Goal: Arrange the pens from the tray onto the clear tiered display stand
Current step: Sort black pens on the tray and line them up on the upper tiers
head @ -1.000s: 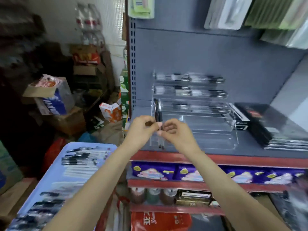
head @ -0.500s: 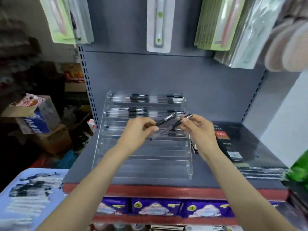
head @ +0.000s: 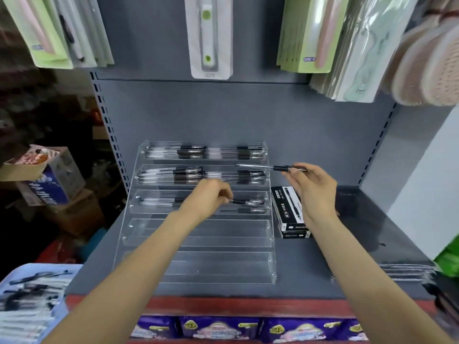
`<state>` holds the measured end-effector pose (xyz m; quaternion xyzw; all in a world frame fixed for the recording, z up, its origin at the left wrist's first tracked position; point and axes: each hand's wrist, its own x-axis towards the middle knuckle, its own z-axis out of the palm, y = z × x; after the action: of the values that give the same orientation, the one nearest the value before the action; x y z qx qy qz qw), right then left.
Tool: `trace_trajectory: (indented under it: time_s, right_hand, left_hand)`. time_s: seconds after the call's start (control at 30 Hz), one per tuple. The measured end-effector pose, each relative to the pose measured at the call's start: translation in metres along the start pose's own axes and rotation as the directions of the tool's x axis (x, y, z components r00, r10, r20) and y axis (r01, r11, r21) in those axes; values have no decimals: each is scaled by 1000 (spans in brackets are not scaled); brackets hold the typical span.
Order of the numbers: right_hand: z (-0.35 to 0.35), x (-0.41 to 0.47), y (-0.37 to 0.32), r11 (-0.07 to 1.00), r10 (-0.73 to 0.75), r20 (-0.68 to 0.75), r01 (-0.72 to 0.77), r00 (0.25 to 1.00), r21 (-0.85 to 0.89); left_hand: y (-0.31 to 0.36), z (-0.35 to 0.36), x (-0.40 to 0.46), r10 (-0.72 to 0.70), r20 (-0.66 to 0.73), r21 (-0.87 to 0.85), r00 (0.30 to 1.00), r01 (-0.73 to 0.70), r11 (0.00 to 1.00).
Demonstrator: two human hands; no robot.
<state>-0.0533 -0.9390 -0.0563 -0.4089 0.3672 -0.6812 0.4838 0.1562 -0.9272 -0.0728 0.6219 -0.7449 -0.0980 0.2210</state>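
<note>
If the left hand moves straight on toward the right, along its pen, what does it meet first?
Likely the clear wall at the right end of the stand's third tier, since the left hand holds its pen over that tier; depth is uncertain.

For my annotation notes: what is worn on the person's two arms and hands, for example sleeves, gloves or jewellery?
Nothing worn is visible. The left hand and right hand are bare, with no gloves, rings or watch in view. Both forearms are uncovered up to the picture's lower edge, so no sleeve shows.
</note>
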Motion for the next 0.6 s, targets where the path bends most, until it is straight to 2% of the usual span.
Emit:
trace_trajectory:
  time_s: [0.23, 0.33, 0.47, 0.6]
  right_hand:
    - [2, 2, 3, 999, 32, 13, -33, 999, 38]
    - [5, 0, 4, 998, 50, 37, -51, 998, 39]
    - [10, -4, 5, 997, 61, 49, -63, 997, 34]
    - [19, -12, 9, 997, 82, 91, -83, 992, 6]
  left_hand:
    - [11, 5, 13, -18, 49, 238, 999, 6, 971]
    - [11, 4, 16, -24, 55, 271, 998, 8, 963]
    - [3, 3, 14, -18, 23, 183, 1000, 13, 983]
    - [-15, -2, -4, -49, -98, -70, 994, 42, 997]
